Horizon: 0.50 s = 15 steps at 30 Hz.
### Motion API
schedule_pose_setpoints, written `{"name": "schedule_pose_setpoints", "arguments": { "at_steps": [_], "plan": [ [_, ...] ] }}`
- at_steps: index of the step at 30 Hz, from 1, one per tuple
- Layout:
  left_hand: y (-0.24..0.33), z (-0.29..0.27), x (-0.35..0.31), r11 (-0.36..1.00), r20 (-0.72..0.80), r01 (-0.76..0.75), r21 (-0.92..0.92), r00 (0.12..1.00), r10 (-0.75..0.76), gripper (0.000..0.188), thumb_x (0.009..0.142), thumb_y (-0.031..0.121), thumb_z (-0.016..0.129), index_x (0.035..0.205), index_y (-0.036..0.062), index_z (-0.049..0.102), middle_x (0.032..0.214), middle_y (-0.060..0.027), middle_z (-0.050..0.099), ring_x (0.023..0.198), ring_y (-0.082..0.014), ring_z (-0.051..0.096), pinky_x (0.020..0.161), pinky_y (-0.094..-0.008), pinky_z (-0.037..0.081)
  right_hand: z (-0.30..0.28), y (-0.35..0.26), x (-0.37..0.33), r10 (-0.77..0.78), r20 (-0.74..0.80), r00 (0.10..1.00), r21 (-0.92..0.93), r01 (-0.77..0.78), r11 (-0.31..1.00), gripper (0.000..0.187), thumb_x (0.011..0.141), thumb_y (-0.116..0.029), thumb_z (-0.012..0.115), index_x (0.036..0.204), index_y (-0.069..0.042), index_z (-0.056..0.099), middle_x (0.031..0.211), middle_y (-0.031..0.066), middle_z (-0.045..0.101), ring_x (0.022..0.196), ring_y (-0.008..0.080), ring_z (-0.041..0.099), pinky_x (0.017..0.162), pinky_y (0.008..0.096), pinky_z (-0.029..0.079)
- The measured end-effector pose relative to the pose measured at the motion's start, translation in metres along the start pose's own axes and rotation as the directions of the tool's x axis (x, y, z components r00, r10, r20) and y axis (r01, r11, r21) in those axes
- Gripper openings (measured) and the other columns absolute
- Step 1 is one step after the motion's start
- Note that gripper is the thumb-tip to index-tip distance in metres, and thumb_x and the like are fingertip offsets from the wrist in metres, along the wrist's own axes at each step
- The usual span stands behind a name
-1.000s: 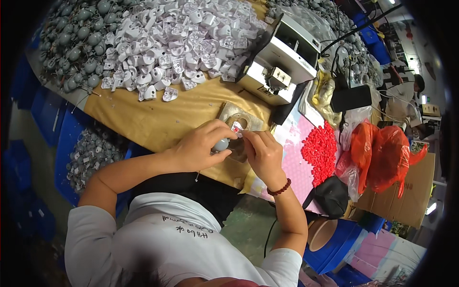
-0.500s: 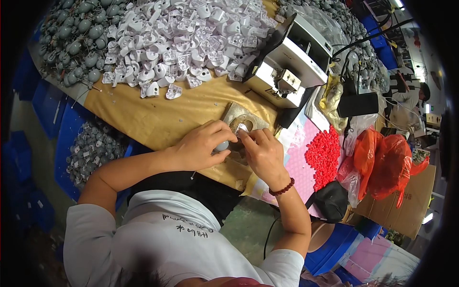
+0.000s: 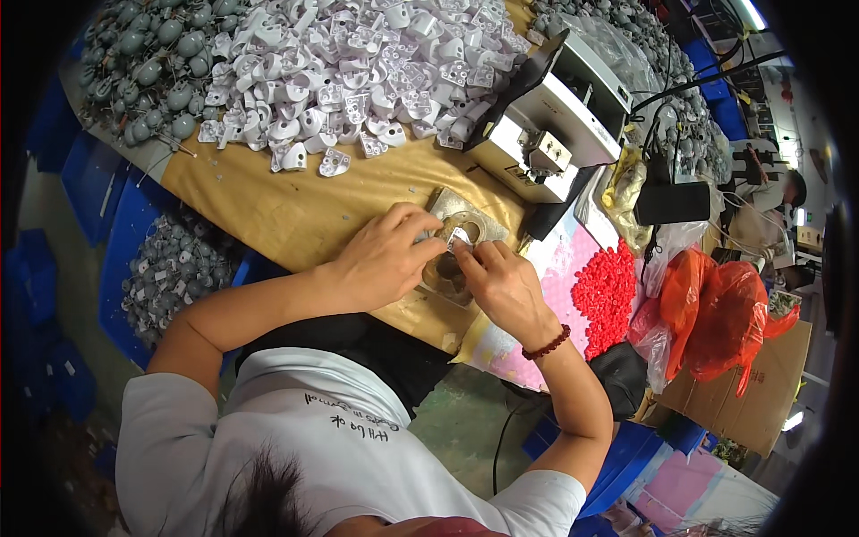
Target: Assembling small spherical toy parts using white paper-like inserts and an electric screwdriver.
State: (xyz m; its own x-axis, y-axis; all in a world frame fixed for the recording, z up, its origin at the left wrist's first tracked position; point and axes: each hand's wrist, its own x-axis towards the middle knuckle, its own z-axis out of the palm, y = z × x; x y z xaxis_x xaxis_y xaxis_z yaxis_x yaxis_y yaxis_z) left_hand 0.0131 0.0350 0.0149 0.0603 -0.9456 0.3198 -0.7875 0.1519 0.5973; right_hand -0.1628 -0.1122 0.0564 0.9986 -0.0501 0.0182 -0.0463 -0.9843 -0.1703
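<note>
Both hands meet over a square metal fixture with round hollows, lying on the brown-covered table. My left hand is closed, with a bit of a grey round part showing between its thumb and fingers. Most of that part is hidden by the hand. My right hand, a beaded bracelet on its wrist, has its fingertips pinched on a small white plastic piece at the fixture's upper hollow. The fingers cover part of the white piece. I cannot make out whether the two parts touch.
Beyond my hands lie a heap of white plastic housings and a pile of grey round parts. A white boxy device stands right of them. Small red pieces lie at the right, near red plastic bags. A blue bin sits left.
My left hand has turned and risen slightly, so the grey ball seen under its fingers is now mostly hidden. My right forearm has swung a little to the right, fingertips still at the white piece.
</note>
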Motion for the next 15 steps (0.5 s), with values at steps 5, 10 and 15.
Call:
{"name": "schedule_pose_setpoints", "arguments": {
  "at_steps": [5, 10, 15],
  "plan": [
    [0.01, 0.019, 0.002, 0.957, -0.01, -0.073, 0.28, 0.997, 0.078, 0.049, 0.076, 0.013, 0.07, 0.123, 0.0062, 0.061, 0.13, -0.0123, 0.055, 0.123, -0.0317, 0.049, 0.098, -0.0442, 0.042, 0.007, -0.005, -0.012, 0.164, 0.0, 0.987, 0.165, -0.161, 0.973, 0.045, 0.076, -0.004, 0.066, 0.121, -0.003, 0.063, 0.088, 0.0108, 0.058, 0.078, 0.0258, 0.062, 0.062, 0.0356, 0.053],
    [0.009, 0.022, 0.002, 0.92, 0.056, -0.119, 0.372, 0.993, 0.106, 0.039, 0.085, 0.016, 0.057, 0.122, 0.0054, 0.061, 0.126, -0.0141, 0.059, 0.122, -0.0297, 0.052, 0.096, -0.0428, 0.043, 0.0, 0.016, -0.038, 0.498, 0.185, 0.847, 0.628, -0.492, 0.603, 0.038, 0.083, 0.0, 0.074, 0.12, -0.004, 0.063, 0.1, 0.0078, 0.064, 0.083, 0.0131, 0.063, 0.072, 0.0249, 0.051],
    [0.007, 0.022, 0.004, 0.916, 0.094, -0.153, 0.372, 0.988, 0.126, 0.035, 0.085, 0.015, 0.055, 0.118, 0.0055, 0.063, 0.124, -0.014, 0.059, 0.122, -0.0278, 0.053, 0.094, -0.0415, 0.044, 0.037, 0.02, -0.041, 0.705, 0.011, 0.709, 0.981, -0.144, 0.129, 0.031, 0.088, 0.004, 0.068, 0.117, 0.0, 0.058, 0.113, 0.0049, 0.063, 0.097, 0.0114, 0.061, 0.086, 0.0264, 0.05]
  ]
}}
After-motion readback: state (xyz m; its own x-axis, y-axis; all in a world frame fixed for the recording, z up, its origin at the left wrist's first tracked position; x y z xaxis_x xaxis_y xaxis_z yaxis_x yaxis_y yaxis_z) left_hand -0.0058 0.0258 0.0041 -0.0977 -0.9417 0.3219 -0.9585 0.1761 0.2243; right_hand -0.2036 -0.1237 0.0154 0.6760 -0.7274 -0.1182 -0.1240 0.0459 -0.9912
